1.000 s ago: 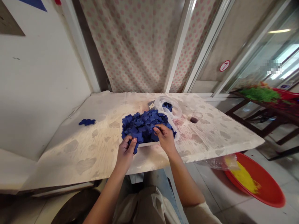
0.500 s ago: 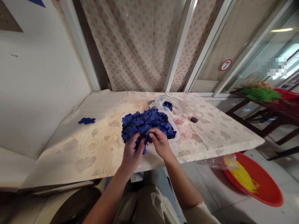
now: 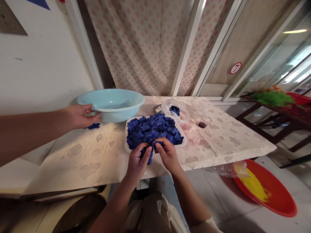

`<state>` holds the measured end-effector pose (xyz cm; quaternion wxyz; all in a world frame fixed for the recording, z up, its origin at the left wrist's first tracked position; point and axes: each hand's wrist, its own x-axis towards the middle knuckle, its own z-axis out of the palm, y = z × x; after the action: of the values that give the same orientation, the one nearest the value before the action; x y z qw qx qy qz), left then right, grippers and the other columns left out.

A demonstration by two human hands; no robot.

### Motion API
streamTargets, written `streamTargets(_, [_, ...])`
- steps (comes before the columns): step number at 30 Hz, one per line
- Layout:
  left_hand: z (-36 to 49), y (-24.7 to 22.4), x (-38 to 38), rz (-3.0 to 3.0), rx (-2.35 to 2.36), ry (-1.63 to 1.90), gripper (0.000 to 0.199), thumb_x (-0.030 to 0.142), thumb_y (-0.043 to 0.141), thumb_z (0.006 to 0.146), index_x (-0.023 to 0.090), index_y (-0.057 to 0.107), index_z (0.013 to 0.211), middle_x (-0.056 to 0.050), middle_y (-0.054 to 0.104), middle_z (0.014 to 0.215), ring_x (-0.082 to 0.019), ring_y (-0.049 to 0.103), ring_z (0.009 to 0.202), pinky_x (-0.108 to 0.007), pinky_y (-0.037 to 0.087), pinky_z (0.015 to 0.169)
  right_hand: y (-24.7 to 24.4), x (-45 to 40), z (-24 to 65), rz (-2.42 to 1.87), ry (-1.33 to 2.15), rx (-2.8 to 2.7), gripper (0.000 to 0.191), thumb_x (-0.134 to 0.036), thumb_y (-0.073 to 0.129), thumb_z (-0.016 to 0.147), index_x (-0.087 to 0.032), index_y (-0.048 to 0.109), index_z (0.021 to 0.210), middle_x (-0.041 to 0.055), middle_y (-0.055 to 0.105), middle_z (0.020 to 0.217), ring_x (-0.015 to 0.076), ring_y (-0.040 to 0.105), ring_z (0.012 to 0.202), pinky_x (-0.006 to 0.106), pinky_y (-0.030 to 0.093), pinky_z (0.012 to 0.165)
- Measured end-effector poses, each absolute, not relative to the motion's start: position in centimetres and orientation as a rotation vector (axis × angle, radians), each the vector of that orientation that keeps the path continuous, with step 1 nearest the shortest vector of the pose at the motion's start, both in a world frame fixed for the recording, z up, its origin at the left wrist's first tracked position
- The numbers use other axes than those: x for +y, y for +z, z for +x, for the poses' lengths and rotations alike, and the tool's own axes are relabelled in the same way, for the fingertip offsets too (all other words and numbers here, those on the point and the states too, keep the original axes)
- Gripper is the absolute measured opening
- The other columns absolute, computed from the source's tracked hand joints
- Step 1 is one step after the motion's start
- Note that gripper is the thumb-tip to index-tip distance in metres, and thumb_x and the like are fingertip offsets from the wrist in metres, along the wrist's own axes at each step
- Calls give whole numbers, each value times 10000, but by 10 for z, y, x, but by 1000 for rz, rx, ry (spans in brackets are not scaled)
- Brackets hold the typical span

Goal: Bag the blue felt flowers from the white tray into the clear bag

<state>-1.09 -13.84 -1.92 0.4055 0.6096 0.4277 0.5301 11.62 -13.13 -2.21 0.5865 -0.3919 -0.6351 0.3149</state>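
Note:
My left hand and my right hand meet in front of a white plastic tray. Between their pinched fingertips is a blue fabric flower piece, and part of it hangs down below the left fingers. Heaped in the tray are several blue flower pieces with scalloped edges. Behind the tray lies a clear plastic bag with more blue pieces showing through its opening.
Another person's hand holds a light blue basin at the table's back left. Blue pieces lie beneath that hand. A clear cup with dark liquid stands right. On the floor, a red basin contains yellow material.
Another person's arm has come in from the left with a light blue basin, now at the table's back left. My hands have shifted only slightly, still on the blue flower piece.

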Motion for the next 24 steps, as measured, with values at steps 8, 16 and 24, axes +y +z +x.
streamTargets(8, [-12,-20,-172,1551,1041,1220,276,385,487,821,159,578,692,22,459,545,-96,421,502,-179,327,455,-23,-173,133,-917,631,-1641,96,-207,462,862,-190,556,863,7,558,718,104,509,642,228,414,597])
streamTargets(16, [1,-13,-211,1744,910,1133,261,307,443,854,160,535,659,22,457,535,-91,408,496,-184,318,480,-22,-218,160,-887,563,-1710,85,-169,463,850,-226,525,840,2,536,699,124,509,643,238,397,576])
streamTargets(24, [12,-8,-228,1925,839,1072,215,262,436,857,175,542,692,-3,530,607,-113,470,558,-200,378,558,-26,-240,172,-983,408,-1779,40,-243,442,857,-223,473,873,43,525,744,164,510,692,276,427,609])
